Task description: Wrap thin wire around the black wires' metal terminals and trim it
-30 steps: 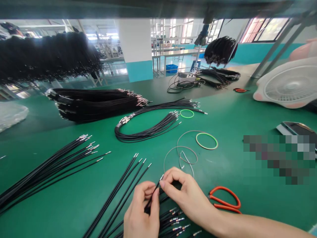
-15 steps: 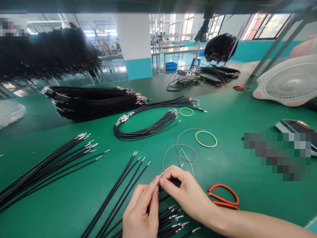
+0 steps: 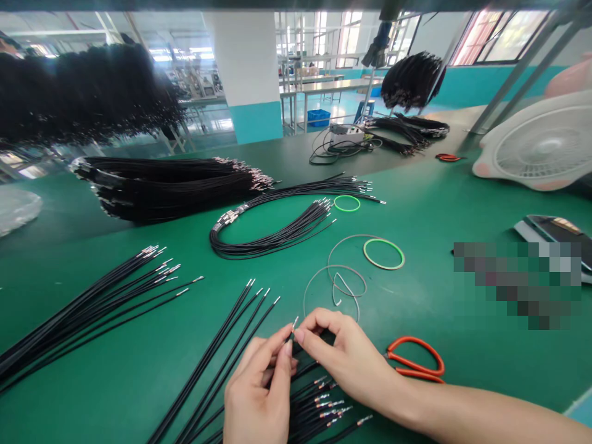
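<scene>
Left hand: the left hand [image 3: 256, 390] pinches a thin black wire [image 3: 290, 341] between thumb and fingertips, just below its metal terminal [image 3: 295, 322].

Right hand: the right hand [image 3: 345, 351] is clamped on the same wire from the other side, its fingertips beside those of the left hand, so the two hands are together.

Held wire: it sits low on the desk [image 3: 115, 394], near the front edge and about midway along, tilted up with the terminal pointing away from the person.

Under the hands: a fan of black wires with crimped terminals [image 3: 319, 407] lies at the front edge, and long straight black wires [image 3: 217, 351] run just beside the left hand.

Left of the hands: another spread of terminated black wires [image 3: 83, 314] reaches the desk's left edge.

Middle of the desk: a coiled black wire bundle [image 3: 259, 237] lies near a thick black bundle [image 3: 161, 188], with thin grey wire loops [image 3: 333, 283] and green rings [image 3: 383, 254] to its right.

Right of the hands: orange-handled scissors [image 3: 415, 359] lie near the right hand.

Back right: a white desk fan [image 3: 541, 145] stands near the far edge.
</scene>
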Available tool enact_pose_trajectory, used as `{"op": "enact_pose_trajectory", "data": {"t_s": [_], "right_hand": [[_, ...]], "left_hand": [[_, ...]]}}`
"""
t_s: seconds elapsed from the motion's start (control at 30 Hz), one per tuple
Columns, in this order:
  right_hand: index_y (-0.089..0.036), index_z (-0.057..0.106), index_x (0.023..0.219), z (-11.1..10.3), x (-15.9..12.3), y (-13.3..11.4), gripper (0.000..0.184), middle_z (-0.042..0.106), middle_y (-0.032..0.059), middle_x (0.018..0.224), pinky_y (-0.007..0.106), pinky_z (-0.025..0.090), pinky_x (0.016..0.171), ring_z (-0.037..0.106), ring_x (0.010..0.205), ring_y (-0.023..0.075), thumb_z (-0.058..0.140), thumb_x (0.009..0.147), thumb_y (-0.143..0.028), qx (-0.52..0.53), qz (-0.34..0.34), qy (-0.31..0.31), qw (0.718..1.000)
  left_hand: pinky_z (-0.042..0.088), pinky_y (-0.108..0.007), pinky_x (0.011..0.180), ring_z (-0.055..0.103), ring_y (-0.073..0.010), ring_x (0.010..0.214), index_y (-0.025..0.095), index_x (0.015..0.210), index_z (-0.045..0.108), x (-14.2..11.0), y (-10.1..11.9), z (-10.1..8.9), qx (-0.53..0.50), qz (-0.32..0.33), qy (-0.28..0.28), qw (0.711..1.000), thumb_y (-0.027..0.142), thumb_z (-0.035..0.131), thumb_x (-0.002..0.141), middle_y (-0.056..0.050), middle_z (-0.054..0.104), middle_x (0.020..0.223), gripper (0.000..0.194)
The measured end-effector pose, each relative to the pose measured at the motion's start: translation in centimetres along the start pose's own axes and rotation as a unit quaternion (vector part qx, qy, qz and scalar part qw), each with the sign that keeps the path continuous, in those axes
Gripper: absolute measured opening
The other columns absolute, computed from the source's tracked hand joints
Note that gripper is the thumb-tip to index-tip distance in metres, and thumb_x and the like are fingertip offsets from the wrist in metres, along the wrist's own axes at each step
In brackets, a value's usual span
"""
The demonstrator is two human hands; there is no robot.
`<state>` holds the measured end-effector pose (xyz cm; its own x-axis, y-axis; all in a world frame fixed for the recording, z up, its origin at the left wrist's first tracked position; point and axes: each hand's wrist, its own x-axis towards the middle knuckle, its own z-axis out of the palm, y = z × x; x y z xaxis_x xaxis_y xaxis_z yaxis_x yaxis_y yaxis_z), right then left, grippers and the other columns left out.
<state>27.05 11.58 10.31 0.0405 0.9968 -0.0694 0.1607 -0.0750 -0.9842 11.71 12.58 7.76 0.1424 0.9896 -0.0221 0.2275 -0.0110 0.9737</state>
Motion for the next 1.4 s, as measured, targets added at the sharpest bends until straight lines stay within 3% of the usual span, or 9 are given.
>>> {"op": "enact_pose_trajectory", "data": {"t_s": [0.13,0.23,0.37,0.5,0.6,0.73,0.9,1.27,1.4], "right_hand": [[-0.017,0.064,0.073,0.0,0.0,0.1,0.023,0.061,-0.0009,0.068,0.025,0.044,0.066,0.053,0.068,0.0137,0.058,0.088,-0.034,-0.005,0.0,0.003,1.0],[-0.018,0.065,0.076,0.0,-0.1,0.2,0.024,0.063,-0.0004,0.071,0.026,0.044,0.068,0.054,0.071,0.0145,0.057,0.089,-0.036,-0.021,-0.005,0.005,1.0],[-0.019,0.067,0.078,0.0,-0.2,0.2,0.025,0.065,0.0003,0.075,0.028,0.044,0.073,0.056,0.078,0.0164,0.055,0.091,-0.037,-0.034,-0.007,0.002,0.999],[-0.02,0.067,0.08,0.1,-0.2,0.1,0.025,0.066,0.0007,0.078,0.029,0.043,0.077,0.057,0.083,0.0178,0.053,0.093,-0.035,-0.036,-0.01,-0.004,0.999],[-0.02,0.067,0.08,0.2,-0.2,0.1,0.024,0.066,0.0005,0.078,0.03,0.043,0.077,0.056,0.085,0.0186,0.054,0.093,-0.035,-0.036,-0.013,0.0,0.999],[-0.02,0.067,0.081,0.1,-0.1,0.2,0.023,0.067,0.0007,0.078,0.03,0.043,0.076,0.057,0.085,0.0188,0.054,0.092,-0.036,-0.029,-0.014,-0.002,0.999],[-0.02,0.066,0.079,0.0,-0.1,0.2,0.023,0.065,0.0005,0.076,0.029,0.042,0.074,0.056,0.083,0.0185,0.055,0.091,-0.036,-0.038,-0.006,0.005,0.999],[-0.019,0.054,0.062,0.2,-0.4,0.0,0.023,0.052,-0.0031,0.06,0.026,0.038,0.066,0.048,0.068,0.0146,0.056,0.084,-0.026,-0.059,0.008,0.045,0.997],[-0.02,0.051,0.06,0.1,-0.4,-0.1,0.023,0.05,-0.0035,0.059,0.027,0.036,0.066,0.046,0.067,0.0145,0.055,0.082,-0.023,-0.066,-0.003,0.042,0.997]], "left_hand": [[0.063,-0.028,0.066,0.072,-0.0178,0.069,0.021,0.103,0.076,0.5,0.2,-0.4,-0.051,-0.073,-0.01,0.996,0.044,0.071,0.076,-0.005,0.071,0.089,0.036],[0.062,-0.028,0.062,0.07,-0.0165,0.062,0.017,0.1,0.076,0.6,1.0,-0.4,-0.093,-0.122,-0.024,0.988,0.045,0.076,0.07,-0.005,0.073,0.08,0.042],[0.058,-0.023,0.055,0.063,-0.013,0.053,0.013,0.097,0.076,0.4,2.2,0.0,-0.145,-0.154,0.002,0.977,0.044,0.079,0.066,-0.002,0.07,0.06,0.044],[0.055,-0.019,0.053,0.06,-0.0096,0.05,0.014,0.095,0.076,0.2,2.7,0.1,-0.184,-0.179,0.004,0.966,0.042,0.081,0.064,-0.001,0.069,0.059,0.042],[0.056,-0.02,0.054,0.062,-0.0108,0.052,0.014,0.095,0.075,0.3,2.6,0.1,-0.172,-0.166,0.001,0.971,0.042,0.08,0.066,-0.001,0.071,0.063,0.04],[0.061,-0.026,0.062,0.071,-0.0185,0.067,0.015,0.094,0.074,0.6,1.8,-0.1,-0.127,-0.13,-0.012,0.983,0.044,0.077,0.068,-0.005,0.076,0.075,0.039],[0.062,-0.03,0.078,0.073,-0.0214,0.087,0.019,0.099,0.073,0.7,0.5,-0.4,-0.024,-0.028,0.013,0.999,0.041,0.072,0.075,-0.007,0.075,0.097,0.032],[0.061,-0.03,0.074,0.072,-0.0205,0.084,0.021,0.098,0.067,-0.2,0.8,0.6,0.054,0.026,0.073,0.995,0.038,0.065,0.082,-0.005,0.073,0.089,0.023],[0.06,-0.028,0.074,0.071,-0.0188,0.084,0.022,0.096,0.067,-0.2,0.8,0.7,0.06,0.023,0.056,0.996,0.037,0.065,0.083,-0.004,0.071,0.089,0.02]]}}
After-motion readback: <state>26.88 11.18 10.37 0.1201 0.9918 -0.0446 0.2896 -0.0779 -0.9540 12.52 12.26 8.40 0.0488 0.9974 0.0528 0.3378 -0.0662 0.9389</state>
